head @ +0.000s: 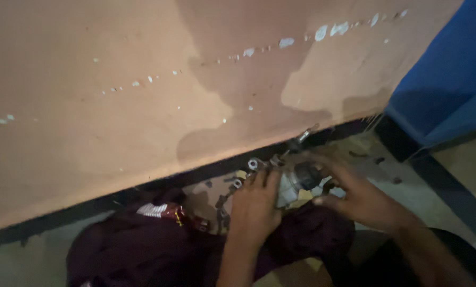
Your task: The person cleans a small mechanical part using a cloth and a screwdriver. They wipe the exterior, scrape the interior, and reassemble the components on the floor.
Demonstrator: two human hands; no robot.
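Observation:
A small grey metal mechanical part (296, 180) with a dark round cap and a thin stem sticking up toward the wall lies low in the head view, just right of centre. My left hand (255, 208) grips its left side with the fingers curled over it. My right hand (349, 192) wraps around its right side, thumb underneath. Several small metal rings and fittings (243, 175) sit on the floor just left of the part. A dark maroon cloth (158, 244) lies under my left forearm.
A large peach-coloured wall (142, 85) with chipped paint spots fills the upper view, with a black skirting strip (89, 204) at its foot. A blue panel (451, 79) stands at the right. The floor (419, 191) is pale and dusty.

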